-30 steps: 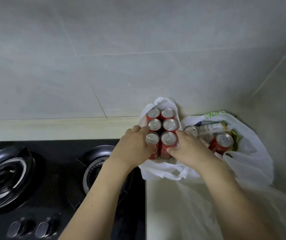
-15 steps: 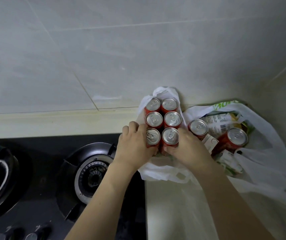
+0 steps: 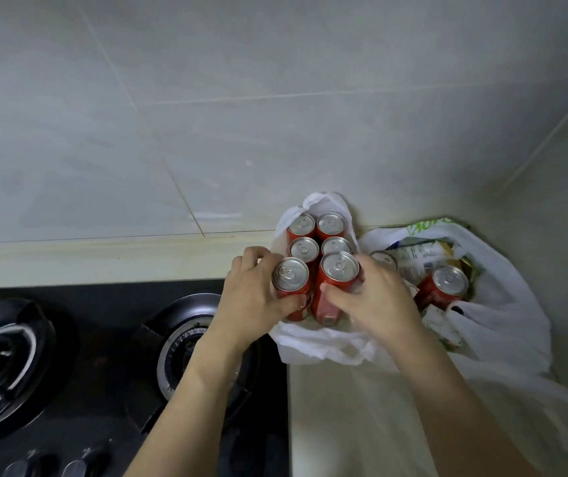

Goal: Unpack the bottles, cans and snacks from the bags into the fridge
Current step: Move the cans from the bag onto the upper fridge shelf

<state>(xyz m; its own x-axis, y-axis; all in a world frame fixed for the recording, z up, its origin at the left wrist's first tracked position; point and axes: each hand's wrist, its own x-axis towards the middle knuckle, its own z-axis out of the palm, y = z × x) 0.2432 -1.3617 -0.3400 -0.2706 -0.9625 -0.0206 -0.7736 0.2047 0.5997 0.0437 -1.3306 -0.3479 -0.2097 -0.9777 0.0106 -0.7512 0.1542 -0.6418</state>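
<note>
You are looking down at a kitchen counter (image 3: 344,425) in a tiled corner. Your left hand (image 3: 255,297) is gripping a red can (image 3: 291,287), thumb and fingers curled round its sides. Your right hand (image 3: 375,301) is gripping a second red can (image 3: 337,284) just beside it, at 3 o'clock from the first, and this one is sitting higher than its neighbours. Both cans are standing upright at the near end of a white plastic bag (image 3: 323,346). Four more red cans (image 3: 317,235) are standing in two pairs inside the same bag, at 12 o'clock from your hands, close to the wall. At 3 o'clock, a second white bag (image 3: 502,304) is lying open, holding another red can (image 3: 444,287), a further can top and some packets (image 3: 416,256). At 9 o'clock from the bags, a black gas hob (image 3: 103,356) is showing two burners.
</note>
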